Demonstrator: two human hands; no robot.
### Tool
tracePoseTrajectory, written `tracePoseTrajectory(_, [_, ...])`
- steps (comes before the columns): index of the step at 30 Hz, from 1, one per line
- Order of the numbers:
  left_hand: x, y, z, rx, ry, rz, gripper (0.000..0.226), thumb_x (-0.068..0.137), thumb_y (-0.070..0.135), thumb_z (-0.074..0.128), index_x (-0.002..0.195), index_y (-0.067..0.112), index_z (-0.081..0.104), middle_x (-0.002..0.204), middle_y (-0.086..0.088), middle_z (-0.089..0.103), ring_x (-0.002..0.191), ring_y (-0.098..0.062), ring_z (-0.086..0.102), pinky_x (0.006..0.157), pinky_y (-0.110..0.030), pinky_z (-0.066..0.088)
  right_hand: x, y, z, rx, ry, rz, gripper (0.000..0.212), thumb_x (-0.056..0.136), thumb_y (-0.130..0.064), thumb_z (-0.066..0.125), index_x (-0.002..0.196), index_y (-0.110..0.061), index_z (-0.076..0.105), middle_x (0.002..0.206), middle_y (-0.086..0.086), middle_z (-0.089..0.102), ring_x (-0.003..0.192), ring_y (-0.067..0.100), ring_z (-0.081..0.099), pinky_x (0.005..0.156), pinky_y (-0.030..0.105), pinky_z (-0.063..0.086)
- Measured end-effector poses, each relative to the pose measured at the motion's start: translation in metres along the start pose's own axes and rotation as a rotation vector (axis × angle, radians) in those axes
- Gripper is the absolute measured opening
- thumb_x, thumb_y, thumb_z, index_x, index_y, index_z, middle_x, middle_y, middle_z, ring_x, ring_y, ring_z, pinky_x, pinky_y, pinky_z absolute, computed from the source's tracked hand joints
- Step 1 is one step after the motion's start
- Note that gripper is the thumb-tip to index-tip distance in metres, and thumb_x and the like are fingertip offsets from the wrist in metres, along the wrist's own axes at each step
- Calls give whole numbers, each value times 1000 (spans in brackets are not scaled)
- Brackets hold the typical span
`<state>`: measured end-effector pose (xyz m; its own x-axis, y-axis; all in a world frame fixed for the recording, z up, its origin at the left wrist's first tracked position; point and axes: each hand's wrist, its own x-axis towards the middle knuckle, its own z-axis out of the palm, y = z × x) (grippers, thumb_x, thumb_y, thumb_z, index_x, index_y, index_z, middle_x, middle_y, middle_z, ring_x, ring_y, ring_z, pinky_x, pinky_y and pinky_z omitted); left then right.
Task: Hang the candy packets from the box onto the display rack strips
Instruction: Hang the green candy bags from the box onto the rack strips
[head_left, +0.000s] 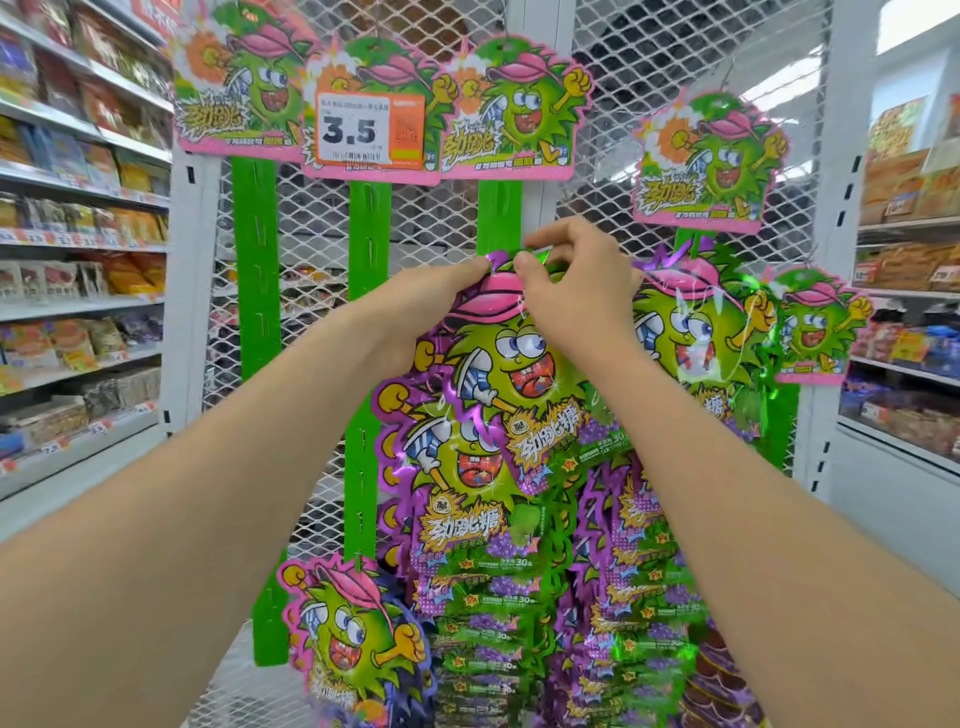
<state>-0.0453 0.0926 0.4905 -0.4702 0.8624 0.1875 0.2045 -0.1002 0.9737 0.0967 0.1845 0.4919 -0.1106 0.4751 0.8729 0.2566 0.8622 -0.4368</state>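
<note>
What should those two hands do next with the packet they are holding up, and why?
Probably nudge the packet slightly toward the green strip and hook its top onto a tab there. The left hand and right hand both pinch its top edge right against the strip's bare stretch, just above the hung packets, so only the hooking seems left.

a white wire mesh panel (649, 78) fills the far middle; stocked left shelves (78, 171) and right shelves (904, 228) flank it under bright white light.
</note>
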Motion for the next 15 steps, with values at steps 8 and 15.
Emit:
tracePoseTrajectory(8, [-4,-3,5,49,122,90,53,65,64,76,98,22,81,103,-2,82,106,-29,75,107,-52,52,-12,-2,-2,-85,-78,61,13,93,-38,66,101,-29,70,85,-18,62,95,12,60,92,39,29])
tracePoseTrajectory(15, [-15,-18,4,377,237,441,22,105,25,62,87,20,73,69,12,69,59,2,58,64,-19,48,-33,11,2,-100,-106,-33,16,91,-39,69,102,-27,67,75,-19,53,94,21,63,97,46,38])
